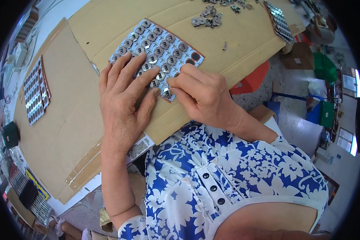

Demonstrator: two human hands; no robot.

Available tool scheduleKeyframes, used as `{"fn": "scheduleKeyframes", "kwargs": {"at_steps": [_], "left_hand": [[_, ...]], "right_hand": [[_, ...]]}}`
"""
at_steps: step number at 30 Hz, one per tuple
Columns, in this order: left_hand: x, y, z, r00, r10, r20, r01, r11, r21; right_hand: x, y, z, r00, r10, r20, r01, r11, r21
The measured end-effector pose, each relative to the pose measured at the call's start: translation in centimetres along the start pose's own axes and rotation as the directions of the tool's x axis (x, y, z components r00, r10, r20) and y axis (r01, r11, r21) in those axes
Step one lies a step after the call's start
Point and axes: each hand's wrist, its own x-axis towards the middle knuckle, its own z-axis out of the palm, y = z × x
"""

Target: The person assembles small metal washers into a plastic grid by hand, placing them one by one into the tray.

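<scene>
A flat rectangular sheet (164, 33) with a brown edge lies at an angle on the cardboard, with rows of small round metal discs (159, 51) on it. At its right corner a couple of round spots (195, 56) look dark, without a silver disc. My left hand (124, 94) rests with fingers spread over the sheet's left and near part, holding nothing. My right hand (202, 90) is closed in a pinch at the sheet's near right edge, beside the discs. Whatever its fingertips hold is hidden.
Loose metal pieces (208, 18) lie in a heap at the far side, with a small piece (225, 46) apart. Similar disc-covered sheets (35, 92) lie at the left, and another stack (278, 22) at the far right. Cardboard (68, 140) covers the table. A red container (252, 79) stands beyond its right edge.
</scene>
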Motion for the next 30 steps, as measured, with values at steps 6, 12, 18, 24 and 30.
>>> {"fn": "scheduleKeyframes", "kwargs": {"at_steps": [6,12,18,24,30], "left_hand": [[-0.2,0.0,-0.2,1.0,0.004,-0.005,-0.004,1.0,-0.02],[0.0,0.0,-0.1,1.0,0.003,0.001,-0.003,1.0,-0.015],[-0.1,-0.4,0.1,1.0,0.019,-0.013,-0.019,1.0,-0.022],[-0.2,-0.6,0.2,1.0,0.026,-0.013,-0.026,1.0,-0.014],[-0.4,-0.6,0.0,1.0,0.023,-0.008,-0.023,1.0,0.003]], "right_hand": [[-0.7,4.3,-4.3,0.987,0.061,-0.15,-0.065,0.998,-0.025],[-0.7,9.9,-7.4,0.993,0.011,-0.115,-0.027,0.99,-0.139],[0.8,5.0,-5.5,0.969,0.241,-0.045,-0.24,0.97,0.04],[1.3,2.9,-1.7,0.987,0.115,0.108,-0.147,0.918,0.369],[1.5,2.8,-1.9,0.984,0.117,0.133,-0.15,0.949,0.278]]}}
